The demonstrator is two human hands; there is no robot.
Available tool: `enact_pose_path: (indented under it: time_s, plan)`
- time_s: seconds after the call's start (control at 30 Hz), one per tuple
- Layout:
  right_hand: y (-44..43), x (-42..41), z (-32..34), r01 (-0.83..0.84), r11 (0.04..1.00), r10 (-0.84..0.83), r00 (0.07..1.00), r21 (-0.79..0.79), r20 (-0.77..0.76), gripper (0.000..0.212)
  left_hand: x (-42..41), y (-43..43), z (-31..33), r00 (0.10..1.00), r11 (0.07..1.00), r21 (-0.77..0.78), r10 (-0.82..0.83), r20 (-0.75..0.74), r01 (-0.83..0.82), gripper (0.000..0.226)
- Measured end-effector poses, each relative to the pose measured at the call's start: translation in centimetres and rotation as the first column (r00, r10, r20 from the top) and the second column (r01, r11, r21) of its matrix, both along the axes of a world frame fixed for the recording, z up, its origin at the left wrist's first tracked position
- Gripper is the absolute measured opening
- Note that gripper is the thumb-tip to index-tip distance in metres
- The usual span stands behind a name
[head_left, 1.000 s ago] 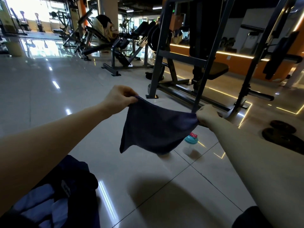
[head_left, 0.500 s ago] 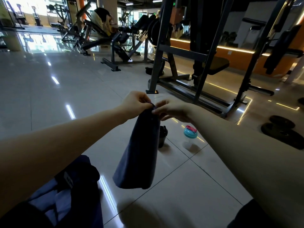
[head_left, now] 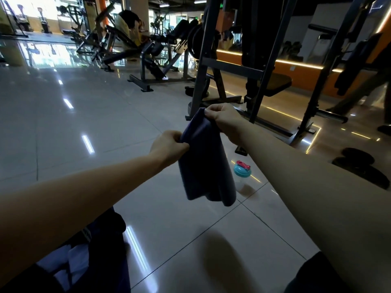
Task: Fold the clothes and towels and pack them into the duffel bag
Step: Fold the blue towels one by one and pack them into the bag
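A small dark blue towel hangs folded in the air in front of me, above the tiled floor. My right hand pinches its top corner, higher and farther away. My left hand grips the towel's left edge a little lower. The open dark duffel bag lies on the floor at the lower left, partly hidden by my left forearm, with pale folded fabric inside.
A shaker bottle with a teal lid stands on the floor behind the towel. A steel rack rises beyond my hands. Weight plates lie at the right. Gym machines fill the background.
The towel went from spread wide between both hands to folded in half. Since then my right hand has risen with the top corner and my left hand has slid down to the left edge.
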State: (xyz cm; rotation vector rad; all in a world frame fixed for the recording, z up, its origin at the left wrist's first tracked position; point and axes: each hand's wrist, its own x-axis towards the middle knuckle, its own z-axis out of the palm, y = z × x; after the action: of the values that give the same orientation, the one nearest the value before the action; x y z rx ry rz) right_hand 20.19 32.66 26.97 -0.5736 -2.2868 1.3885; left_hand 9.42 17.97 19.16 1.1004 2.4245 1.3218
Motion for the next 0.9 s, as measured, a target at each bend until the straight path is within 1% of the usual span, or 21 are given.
enact_pose_path:
  time_s: [0.07,0.17,0.23,0.27,0.3,0.33,0.37,0.43,0.5,0.53,0.63,0.67,0.73,0.77,0.8,0.87,0.9]
  plan:
    - [0.6,0.2,-0.2,0.058,0.998,-0.059,0.998,-0.015,-0.037,0.021,-0.4,0.1,0.0,0.999,0.999,-0.037,0.038,0.001,-0.038,0.002]
    - [1.4,0.4,-0.6,0.123,0.992,-0.125,0.988,-0.031,-0.094,0.02,-1.1,0.2,-0.5,0.999,0.99,-0.14,0.031,-0.019,-0.034,0.007]
    - [2.0,0.5,-0.6,0.198,0.976,-0.209,0.969,-0.088,-0.134,0.022,-1.6,-0.1,-1.1,0.999,0.968,-0.249,-0.02,-0.027,0.013,0.018]
    - [2.5,0.5,-0.5,0.246,0.96,-0.265,0.953,-0.135,-0.147,0.022,-2.1,-0.3,-1.6,0.999,0.952,-0.304,-0.036,-0.02,0.028,0.018]
    - [3.1,0.7,-0.3,0.292,0.936,-0.322,0.935,-0.195,-0.149,0.022,-2.4,-0.6,-2.0,0.999,0.931,-0.363,-0.047,-0.013,0.039,0.012]
    - [3.9,0.8,-0.3,0.333,0.907,-0.379,0.913,-0.259,-0.153,0.02,-2.9,-0.9,-2.5,0.998,0.904,-0.425,-0.054,-0.016,0.042,0.008]
    - [4.5,1.1,-0.4,0.378,0.873,-0.434,0.89,-0.309,-0.139,0.018,-3.6,-1.3,-2.8,0.998,0.88,-0.474,-0.053,-0.019,0.038,0.008]
    - [5.9,1.8,-0.9,0.478,0.808,-0.542,0.833,-0.344,-0.115,0.018,-4.9,-2.2,-3.1,0.999,0.845,-0.534,-0.045,0.003,0.04,0.009]
    - [7.2,2.6,-1.5,0.556,0.751,-0.624,0.774,-0.356,-0.105,0.022,-6.1,-3.2,-2.8,0.996,0.84,-0.536,-0.041,0.083,0.079,0.008]
    - [8.0,2.9,-1.9,0.588,0.729,-0.652,0.752,-0.352,-0.094,0.022,-6.8,-3.7,-2.5,0.993,0.853,-0.516,-0.028,0.116,0.085,0.01]
    - [11.3,3.4,-3.6,0.63,0.724,-0.66,0.751,-0.281,-0.018,0.01,-8.1,-4.8,-1.2,0.987,0.921,-0.388,0.036,0.159,0.029,0.021]
    - [11.9,3.4,-4.0,0.631,0.722,-0.658,0.753,-0.282,-0.001,0.005,-8.5,-4.9,-0.9,0.984,0.941,-0.337,0.046,0.174,0.016,0.021]
    - [10.9,3.4,-3.9,0.6,0.7,-0.644,0.765,-0.389,0.021,0.017,-8.4,-4.7,-0.9,0.978,0.959,-0.283,0.029,0.208,0.032,0.017]
    - [9.1,3.4,-3.1,0.568,0.716,-0.615,0.788,-0.406,0.019,0.019,-8.1,-4.5,-1.1,0.976,0.959,-0.278,0.009,0.22,0.054,0.013]
    - [8.0,3.4,-2.5,0.529,0.76,-0.566,0.824,-0.377,0.014,0.018,-7.6,-4.1,-1.4,0.975,0.957,-0.278,-0.015,0.222,0.078,0.011]
    - [6.1,3.1,-1.4,0.442,0.873,-0.446,0.895,-0.206,0.029,0.015,-6.3,-3.0,-2.1,0.975,0.954,-0.274,-0.057,0.217,0.117,0.016]
    - [5.4,2.9,-0.9,0.382,0.915,-0.38,0.924,-0.13,0.041,0.014,-5.7,-2.4,-2.3,0.973,0.954,-0.265,-0.083,0.218,0.14,0.019]
